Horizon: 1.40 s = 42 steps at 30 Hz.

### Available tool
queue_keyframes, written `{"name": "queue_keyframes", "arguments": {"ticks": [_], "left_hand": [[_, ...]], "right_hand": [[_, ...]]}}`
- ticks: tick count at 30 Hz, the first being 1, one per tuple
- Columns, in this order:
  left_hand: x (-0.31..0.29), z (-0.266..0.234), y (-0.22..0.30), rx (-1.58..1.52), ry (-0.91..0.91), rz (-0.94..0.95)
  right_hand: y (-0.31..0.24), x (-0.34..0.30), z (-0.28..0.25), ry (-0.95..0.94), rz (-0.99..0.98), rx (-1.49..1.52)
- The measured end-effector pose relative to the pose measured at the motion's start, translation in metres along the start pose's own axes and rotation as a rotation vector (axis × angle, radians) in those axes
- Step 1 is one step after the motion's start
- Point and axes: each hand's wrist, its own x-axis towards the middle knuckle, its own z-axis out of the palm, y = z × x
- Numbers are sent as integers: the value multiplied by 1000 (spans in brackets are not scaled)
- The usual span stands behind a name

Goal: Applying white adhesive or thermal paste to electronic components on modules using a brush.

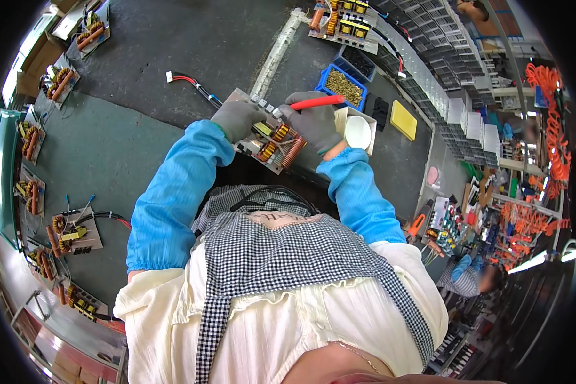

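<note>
A circuit board (257, 148) with yellow-wrapped transformers and copper coils lies tilted before me at the bench's near edge. My left hand (237, 120), in a grey glove, is closed on its left side. A black, red and white wire bundle (201, 91) runs from behind that hand to a white plug. My right hand (315, 123), also gloved, is closed around a tool with a long red handle (318, 102). The tool's working end is hidden by my fingers, so its kind does not show. Right fingertips are at the small grey parts along the board's far edge.
A blue bin (342, 87) of small brass-coloured parts stands beyond my right hand, beside a dark-filled bin (355, 63). Nearby are a white round lid (358, 132) and a yellow pad (403, 120). Another board (344, 27) lies far off; several more line the left edge.
</note>
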Motion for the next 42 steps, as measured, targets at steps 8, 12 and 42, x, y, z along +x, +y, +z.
{"name": "queue_keyframes", "arguments": {"ticks": [8, 12, 42], "left_hand": [[-8, 15, -8, -34, 160, 25], [-33, -4, 7, -56, 170, -155], [-46, 17, 43, -234, 198, -261]], "right_hand": [[-10, -26, -100, 353, 180, 295], [36, -83, -151, 495, 295, 79], [-44, -83, -53, 312, 285, 208]]}}
